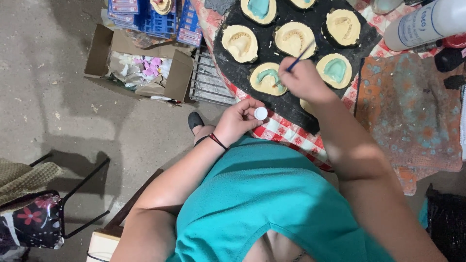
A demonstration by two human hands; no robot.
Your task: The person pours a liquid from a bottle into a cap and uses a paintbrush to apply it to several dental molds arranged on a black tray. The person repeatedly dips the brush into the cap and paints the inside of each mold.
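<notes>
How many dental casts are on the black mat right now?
8 show on the black mat: three along the top, two in the middle, two lower, and one mostly hidden under the right hand. Others may be out of view.

Left hand [238,121] curled, right hand [303,80] pinching

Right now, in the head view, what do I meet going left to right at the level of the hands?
Cardboard box → metal rack → left hand holding a small white cap → right hand holding a brush → teal-filled mould → stained mat.
</notes>
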